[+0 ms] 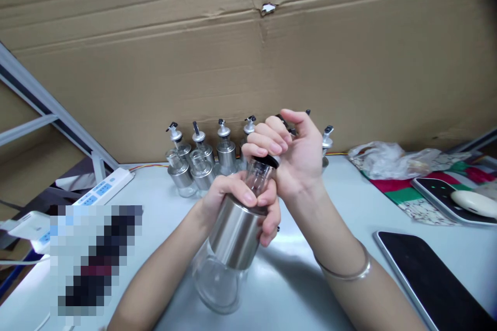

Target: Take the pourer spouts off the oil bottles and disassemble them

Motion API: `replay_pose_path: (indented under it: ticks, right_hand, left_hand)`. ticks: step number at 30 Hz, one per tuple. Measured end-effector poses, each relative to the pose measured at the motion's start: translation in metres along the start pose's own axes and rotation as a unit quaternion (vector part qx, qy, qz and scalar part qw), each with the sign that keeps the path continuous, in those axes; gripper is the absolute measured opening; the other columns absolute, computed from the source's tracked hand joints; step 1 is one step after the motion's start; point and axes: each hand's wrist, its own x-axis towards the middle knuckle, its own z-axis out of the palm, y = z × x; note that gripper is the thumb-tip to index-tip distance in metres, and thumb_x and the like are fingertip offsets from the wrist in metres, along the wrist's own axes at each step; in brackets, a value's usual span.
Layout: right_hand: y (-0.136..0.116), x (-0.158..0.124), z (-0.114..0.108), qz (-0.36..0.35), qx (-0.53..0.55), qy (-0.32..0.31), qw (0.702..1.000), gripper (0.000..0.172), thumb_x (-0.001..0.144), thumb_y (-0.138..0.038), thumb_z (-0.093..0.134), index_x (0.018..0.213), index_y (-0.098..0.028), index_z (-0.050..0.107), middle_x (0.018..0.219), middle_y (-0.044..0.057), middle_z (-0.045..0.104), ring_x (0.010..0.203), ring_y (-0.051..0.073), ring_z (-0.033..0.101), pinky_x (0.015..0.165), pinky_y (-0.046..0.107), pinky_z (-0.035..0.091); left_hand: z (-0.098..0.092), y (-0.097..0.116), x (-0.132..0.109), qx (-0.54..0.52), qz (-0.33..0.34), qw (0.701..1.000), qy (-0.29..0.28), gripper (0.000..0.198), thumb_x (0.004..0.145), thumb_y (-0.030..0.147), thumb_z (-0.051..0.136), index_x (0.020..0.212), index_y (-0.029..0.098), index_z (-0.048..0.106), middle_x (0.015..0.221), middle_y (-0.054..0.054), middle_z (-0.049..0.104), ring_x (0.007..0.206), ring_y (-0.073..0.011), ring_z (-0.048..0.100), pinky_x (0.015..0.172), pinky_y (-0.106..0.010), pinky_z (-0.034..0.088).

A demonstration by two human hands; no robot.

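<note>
My left hand (244, 201) wraps round the neck of a glass oil bottle (236, 232) with a brushed steel band. The bottle is tilted, its clear base toward me above the table. A black stopper (267, 161) sits at its mouth. My right hand (289, 152) is curled over that stopper, little finger and palm edge against it, thumb apart from the fingers. Whatever lies inside the curled fingers is hidden. Behind the hands stand several similar bottles with pourer spouts (225, 147). Two bottles without spouts, one of them this bottle (202, 170), stand in front at the left.
A cardboard wall (186, 62) closes off the table's back. On the left lie a power strip (103, 189) and a blurred-out dark item (103, 258). At right are a black tablet-like device (430, 279), a second device (430, 191) with a white mouse (473, 202), and a plastic bag (396, 160).
</note>
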Motion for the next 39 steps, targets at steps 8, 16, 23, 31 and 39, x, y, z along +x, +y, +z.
replay_pose_path:
  ticks: [8, 16, 23, 31, 39]
  right_hand:
    - [-0.001, -0.002, -0.004, -0.08, -0.102, 0.032, 0.991, 0.066, 0.08, -0.051, 0.056, 0.039, -0.021, 0.013, 0.04, -0.008, 0.01, 0.037, 0.008, 0.017, 0.043, 0.025, 0.036]
    - [-0.012, 0.002, -0.018, -0.054, 0.117, 0.066, 0.989, 0.054, 0.079, -0.02, 0.058, 0.047, -0.02, 0.014, 0.037, -0.008, 0.018, 0.036, 0.006, 0.024, 0.042, 0.021, 0.038]
    - [-0.052, -0.006, -0.035, -0.018, 0.428, -0.01, 0.903, 0.047, 0.081, -0.021, 0.053, 0.046, -0.024, 0.021, 0.034, -0.006, 0.027, 0.035, 0.009, 0.028, 0.041, 0.028, 0.038]
    - [-0.067, -0.008, -0.029, -0.052, 0.28, 0.053, 0.957, 0.057, 0.091, -0.033, 0.041, 0.041, -0.022, 0.015, 0.031, -0.007, 0.022, 0.031, 0.003, 0.025, 0.038, 0.019, 0.034]
    - [-0.07, -0.023, -0.017, -0.15, -0.402, 0.072, 0.9, 0.036, 0.08, -0.022, 0.049, 0.044, -0.02, 0.05, 0.037, -0.004, 0.039, 0.031, 0.007, 0.038, 0.031, 0.024, 0.024]
  left_hand:
    - [0.013, 0.015, -0.002, 0.18, -0.018, 0.976, 0.123, 0.012, 0.061, 0.02, 0.062, 0.061, 0.014, 0.053, 0.059, -0.006, 0.065, 0.05, -0.0173, 0.06, 0.054, -0.028, 0.048]
    - [0.026, 0.008, -0.003, 0.399, 0.032, 0.892, 0.211, 0.013, 0.062, 0.022, 0.063, 0.055, 0.015, 0.054, 0.059, -0.003, 0.061, 0.056, -0.0147, 0.055, 0.055, -0.026, 0.043]
    - [0.007, 0.019, 0.001, 0.515, 0.263, 0.714, 0.395, 0.018, 0.079, 0.032, 0.058, 0.069, 0.017, 0.055, 0.073, -0.002, 0.06, 0.069, -0.0142, 0.055, 0.068, -0.027, 0.044]
    - [-0.041, 0.014, 0.002, 0.629, 0.246, 0.599, 0.43, 0.015, 0.087, 0.032, 0.055, 0.084, 0.018, 0.053, 0.088, -0.003, 0.059, 0.085, -0.0165, 0.055, 0.082, -0.028, 0.041]
    - [-0.062, 0.008, 0.005, 0.624, 0.218, 0.596, 0.457, 0.013, 0.082, 0.024, 0.058, 0.086, 0.019, 0.047, 0.085, 0.0, 0.056, 0.082, -0.0148, 0.054, 0.073, -0.025, 0.041]
